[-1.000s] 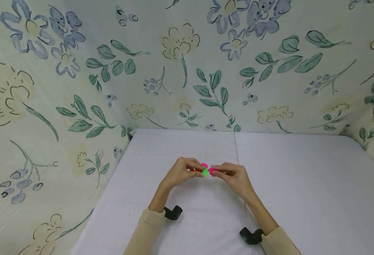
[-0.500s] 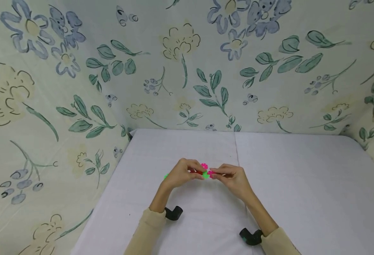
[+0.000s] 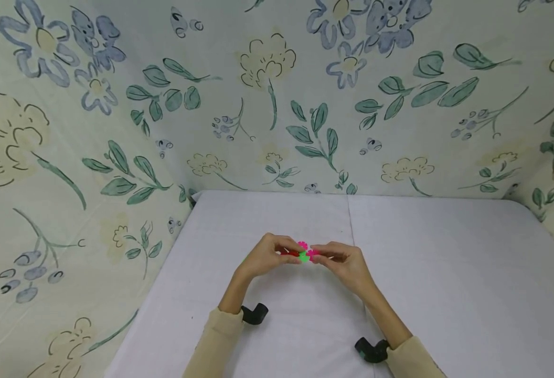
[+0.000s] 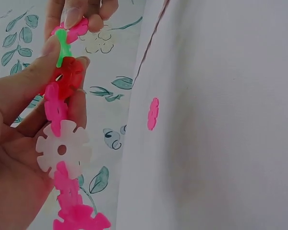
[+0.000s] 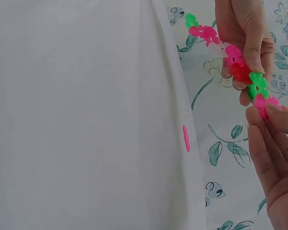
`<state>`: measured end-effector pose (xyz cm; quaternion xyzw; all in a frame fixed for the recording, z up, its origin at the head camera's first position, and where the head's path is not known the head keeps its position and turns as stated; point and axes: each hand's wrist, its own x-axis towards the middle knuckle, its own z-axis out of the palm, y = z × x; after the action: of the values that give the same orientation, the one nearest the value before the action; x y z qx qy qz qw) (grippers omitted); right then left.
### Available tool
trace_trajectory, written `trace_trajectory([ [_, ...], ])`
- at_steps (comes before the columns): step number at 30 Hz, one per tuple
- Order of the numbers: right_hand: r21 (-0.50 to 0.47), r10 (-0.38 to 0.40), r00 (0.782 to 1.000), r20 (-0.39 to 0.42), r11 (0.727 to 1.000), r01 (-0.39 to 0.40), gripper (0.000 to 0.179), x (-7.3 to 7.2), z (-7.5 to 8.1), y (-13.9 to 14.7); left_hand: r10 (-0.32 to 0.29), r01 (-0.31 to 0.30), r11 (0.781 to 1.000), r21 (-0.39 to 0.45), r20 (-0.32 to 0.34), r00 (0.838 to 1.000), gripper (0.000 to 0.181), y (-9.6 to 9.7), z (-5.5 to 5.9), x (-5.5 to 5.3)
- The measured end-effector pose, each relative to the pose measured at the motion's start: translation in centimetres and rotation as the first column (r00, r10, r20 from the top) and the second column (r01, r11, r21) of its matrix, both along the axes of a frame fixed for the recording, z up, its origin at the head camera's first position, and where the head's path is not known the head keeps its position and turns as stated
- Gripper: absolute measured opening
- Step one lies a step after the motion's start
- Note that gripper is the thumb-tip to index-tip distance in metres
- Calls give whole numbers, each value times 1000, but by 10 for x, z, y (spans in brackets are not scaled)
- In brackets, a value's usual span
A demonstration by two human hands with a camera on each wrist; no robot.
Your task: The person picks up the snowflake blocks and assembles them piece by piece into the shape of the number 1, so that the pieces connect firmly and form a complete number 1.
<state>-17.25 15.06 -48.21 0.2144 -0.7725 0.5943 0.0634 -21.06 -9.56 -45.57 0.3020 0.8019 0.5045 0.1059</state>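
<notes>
My left hand point(image 3: 264, 256) grips a chain of slotted, flower-shaped plastic discs between thumb and fingers. In the left wrist view the chain runs down past the palm, with a red disc point(image 4: 69, 79), a white disc point(image 4: 62, 148) and pink ones. At its upper end is a green disc point(image 5: 257, 86), held near my left thumb. My right hand point(image 3: 345, 261) pinches a pink disc point(image 5: 265, 101) against the edge of the green one; how deep the slots sit together is hidden by fingertips. Another green disc point(image 5: 191, 20) ends the chain's far side.
A loose pink disc point(image 4: 153, 114) lies on the white-covered table point(image 3: 447, 273), just beyond the hands. Black angled pieces point(image 3: 255, 314) show at both wrists. A flower-printed cloth point(image 3: 277, 94) hangs behind the table and along its left side.
Both hands shift only slightly, dipping and then rising a little. The green chain end that showed left of my left hand half a second ago is hidden in the head view now.
</notes>
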Motion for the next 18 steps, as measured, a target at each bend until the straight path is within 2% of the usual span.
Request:
trace_trajectory([
  [4,-14,10,1000,27,1000,-10,27,0,0,1,0,-1,1000,-23,-3,1000,22,-1,1,0],
  [8,-73,24,990,139,997,-14,28,0,1,3,-3,2,999,-45,-12,1000,28,0,2,1],
  [12,-105,0,965,261,994,28,31,1,5,3,-5,4,998,-57,-28,1000,33,2,3,2],
  [18,-149,-23,923,385,985,87,34,1,8,-1,23,-27,999,-46,-74,997,35,10,2,5],
])
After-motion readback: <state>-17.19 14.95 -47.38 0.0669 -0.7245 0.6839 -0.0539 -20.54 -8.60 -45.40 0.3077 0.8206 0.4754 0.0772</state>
